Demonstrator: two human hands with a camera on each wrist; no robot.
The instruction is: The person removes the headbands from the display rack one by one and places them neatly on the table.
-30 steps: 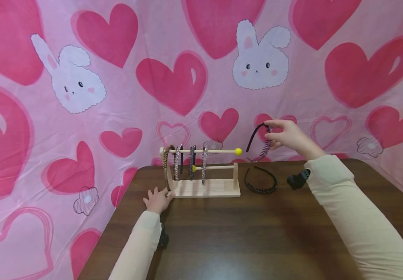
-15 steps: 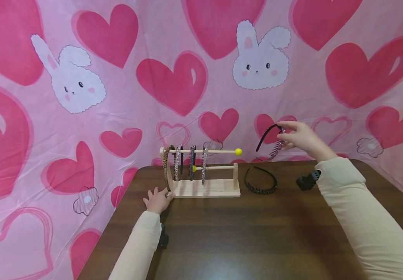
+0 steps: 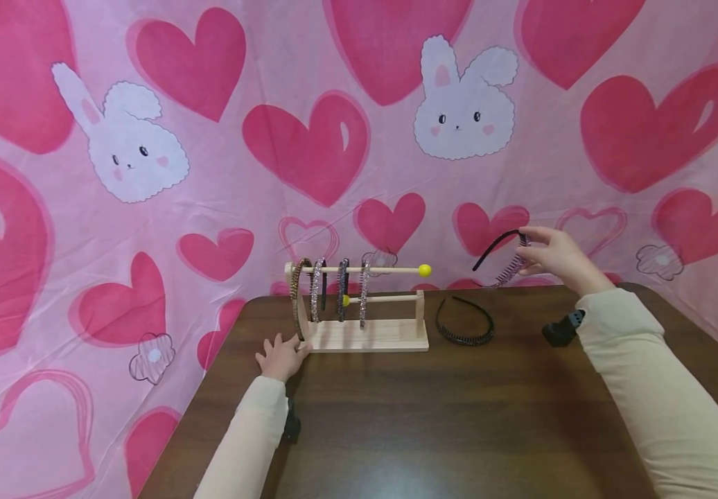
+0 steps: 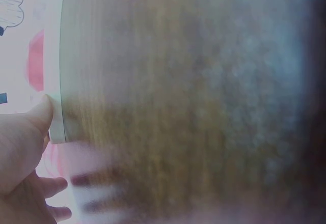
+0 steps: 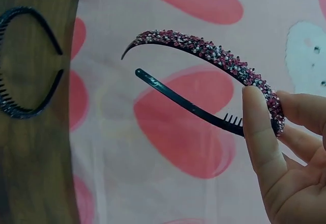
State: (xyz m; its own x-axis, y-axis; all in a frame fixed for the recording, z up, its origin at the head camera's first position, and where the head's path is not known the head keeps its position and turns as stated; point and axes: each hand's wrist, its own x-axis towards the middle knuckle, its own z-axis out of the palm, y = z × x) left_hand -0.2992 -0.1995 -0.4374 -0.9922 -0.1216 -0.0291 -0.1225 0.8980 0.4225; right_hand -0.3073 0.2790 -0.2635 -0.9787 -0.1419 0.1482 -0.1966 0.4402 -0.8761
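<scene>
Between thumb and fingers, my right hand pinches a headband by its curved middle. It is black with comb teeth inside and pink and silver sparkles outside, and it hangs in the air above the table's far right. My left hand rests at the left end of a wooden headband stand, fingers spread, its thumb touching the base. On the upper rod hang several headbands: a brown-gold one far left, then sparkly ones, the rightmost silvery.
A black toothed headband lies on the dark wooden table, right of the stand. Yellow balls cap the rods, the upper one pointing right. A pink curtain with hearts and rabbits hangs close behind the table.
My right hand has moved to the right and slightly down, carrying the sparkly headband away from the stand. My left hand and the stand have stayed in place.
</scene>
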